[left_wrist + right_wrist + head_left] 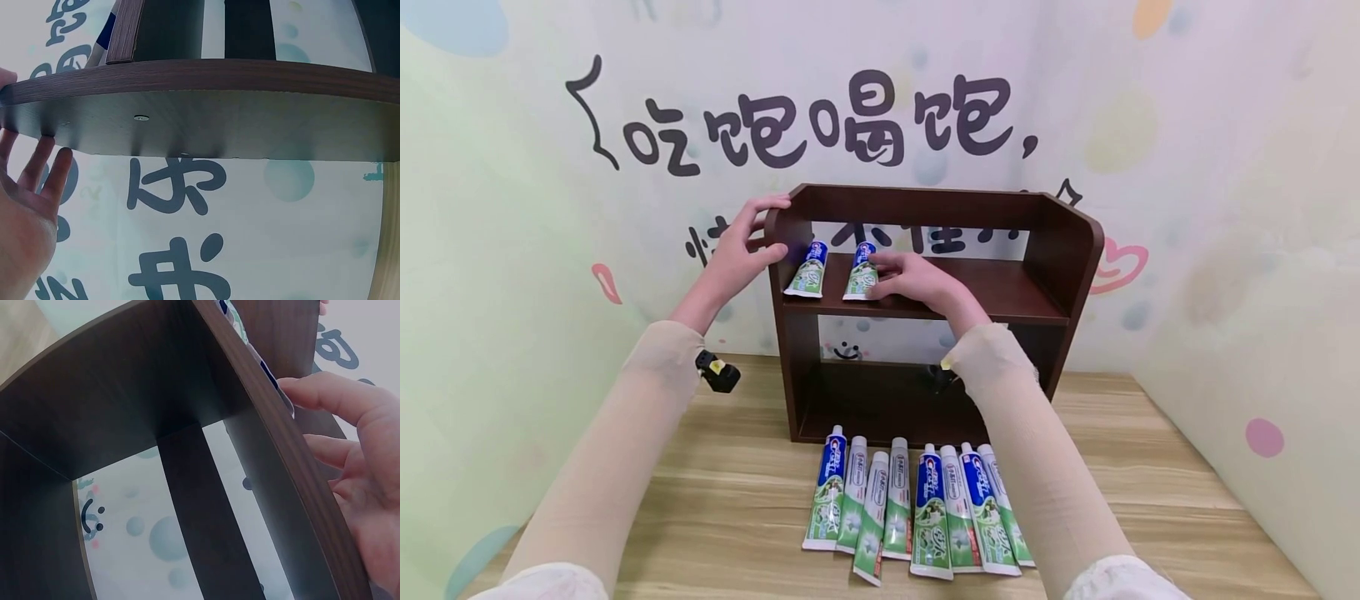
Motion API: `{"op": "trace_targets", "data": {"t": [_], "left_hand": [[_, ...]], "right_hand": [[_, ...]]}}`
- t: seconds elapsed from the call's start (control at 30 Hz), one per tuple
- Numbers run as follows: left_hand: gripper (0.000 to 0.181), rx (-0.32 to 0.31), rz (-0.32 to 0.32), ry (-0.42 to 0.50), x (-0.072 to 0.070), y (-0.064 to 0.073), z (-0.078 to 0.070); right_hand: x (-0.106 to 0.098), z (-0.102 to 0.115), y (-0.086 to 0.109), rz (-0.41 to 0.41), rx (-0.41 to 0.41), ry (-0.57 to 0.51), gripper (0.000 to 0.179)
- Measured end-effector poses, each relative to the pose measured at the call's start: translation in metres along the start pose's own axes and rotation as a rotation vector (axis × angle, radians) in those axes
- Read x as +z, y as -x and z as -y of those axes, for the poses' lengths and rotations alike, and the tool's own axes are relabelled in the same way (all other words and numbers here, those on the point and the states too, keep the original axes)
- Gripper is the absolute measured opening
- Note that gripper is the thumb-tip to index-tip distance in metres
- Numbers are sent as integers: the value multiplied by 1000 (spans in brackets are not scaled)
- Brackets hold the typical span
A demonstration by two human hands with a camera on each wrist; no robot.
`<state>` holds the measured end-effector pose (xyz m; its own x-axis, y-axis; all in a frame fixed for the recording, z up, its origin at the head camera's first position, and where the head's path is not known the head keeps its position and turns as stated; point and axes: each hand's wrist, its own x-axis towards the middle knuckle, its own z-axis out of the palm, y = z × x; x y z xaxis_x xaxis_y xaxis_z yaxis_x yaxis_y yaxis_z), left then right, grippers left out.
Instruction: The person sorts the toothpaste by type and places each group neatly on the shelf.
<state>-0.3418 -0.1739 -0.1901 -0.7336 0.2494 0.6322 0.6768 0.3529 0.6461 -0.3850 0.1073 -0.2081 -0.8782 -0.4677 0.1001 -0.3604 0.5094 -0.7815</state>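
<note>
A dark brown two-tier shelf point(925, 310) stands on the table. My left hand point(735, 254) grips its left side panel near the top, thumb at the front edge and fingers point(57, 175) spread against the outer face. Two blue, white and green toothpaste tubes rest on the upper tier, caps toward the back. One toothpaste tube point(808, 271) is by the left panel. To its right is the second toothpaste tube point(859, 275), touched along its right side by the loosely bent fingers of my right hand point(921, 279). The right wrist view shows a fingertip at this tube's edge.
In front of the shelf, several toothpaste tubes lie side by side on the wooden table point(715, 500), including a blue-and-green toothpaste tube point(826, 492) and a white-and-green toothpaste tube point(897, 500). A patterned wall point(1210, 167) with large black lettering rises behind the shelf.
</note>
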Motion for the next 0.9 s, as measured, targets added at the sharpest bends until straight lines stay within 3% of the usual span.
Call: {"op": "trace_targets", "data": {"t": [0.9], "left_hand": [[53,0,4,0,-1,1,-2]], "right_hand": [[3,0,-2,-2,-22,21,72]]}}
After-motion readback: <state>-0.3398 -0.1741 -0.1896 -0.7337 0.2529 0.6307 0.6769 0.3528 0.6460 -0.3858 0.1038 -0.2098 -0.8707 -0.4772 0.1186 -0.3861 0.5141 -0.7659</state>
